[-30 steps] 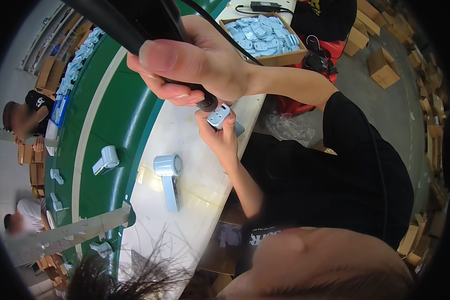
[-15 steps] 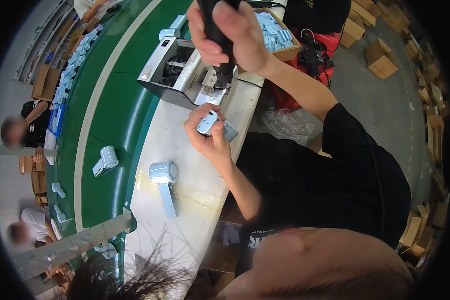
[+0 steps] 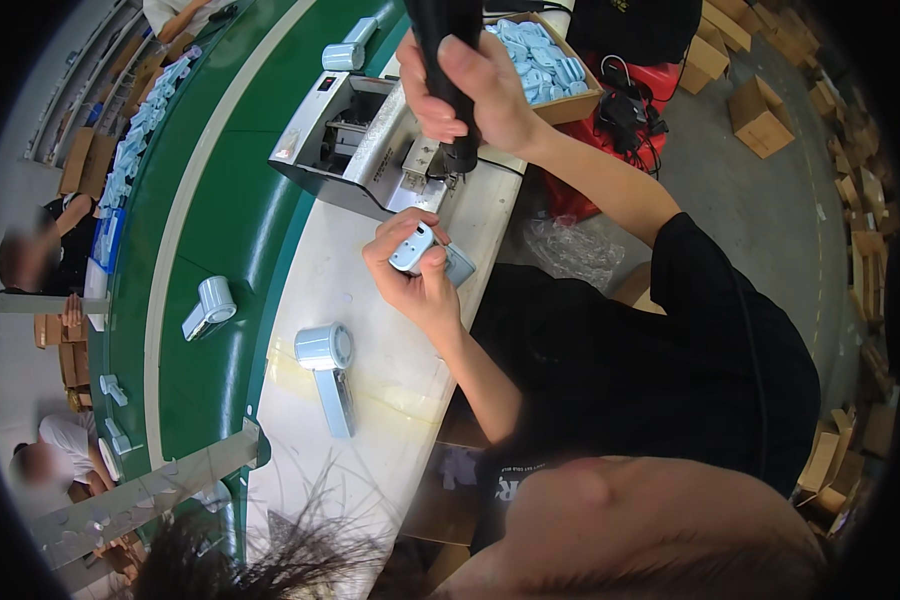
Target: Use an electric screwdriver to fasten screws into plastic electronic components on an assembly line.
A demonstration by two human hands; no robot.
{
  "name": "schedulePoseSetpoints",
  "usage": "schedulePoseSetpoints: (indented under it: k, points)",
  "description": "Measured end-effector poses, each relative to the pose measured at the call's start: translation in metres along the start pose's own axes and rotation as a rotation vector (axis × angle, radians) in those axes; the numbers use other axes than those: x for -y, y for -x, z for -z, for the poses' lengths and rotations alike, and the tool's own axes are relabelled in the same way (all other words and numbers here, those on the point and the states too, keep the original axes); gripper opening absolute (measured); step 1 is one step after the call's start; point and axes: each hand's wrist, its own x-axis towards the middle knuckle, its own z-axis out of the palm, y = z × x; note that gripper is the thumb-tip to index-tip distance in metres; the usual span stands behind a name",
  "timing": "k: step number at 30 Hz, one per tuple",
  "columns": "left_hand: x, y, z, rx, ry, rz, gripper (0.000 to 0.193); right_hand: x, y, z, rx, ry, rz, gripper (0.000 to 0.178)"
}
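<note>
Two hands work above a white worktop (image 3: 390, 350): the right hand (image 3: 500, 100) wraps its fingers around a black driver (image 3: 459, 145), apparently loading at a metal feeder (image 3: 384, 165); the left hand (image 3: 405, 275) grips a pale-blue casing (image 3: 408, 250) nearby. The next move likely calls for aligning driver and casing.

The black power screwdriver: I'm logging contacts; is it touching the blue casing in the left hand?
Apart: the head view shows a plain gap between the black power screwdriver and the blue casing.
</note>
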Motion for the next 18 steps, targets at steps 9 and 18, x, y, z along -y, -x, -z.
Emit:
schedulePoseSetpoints:
  k: [9,18]
  points:
    - [0.002,0.002,-0.001,-0.030,-0.005,0.047,0.053,0.067,-0.028,-0.057,0.326,-0.581,-0.093,0.051]
    - [0.012,0.015,-0.006,-0.012,0.056,0.136,0.054,0.054,-0.013,-0.081,0.173,-0.200,-0.063,0.044]
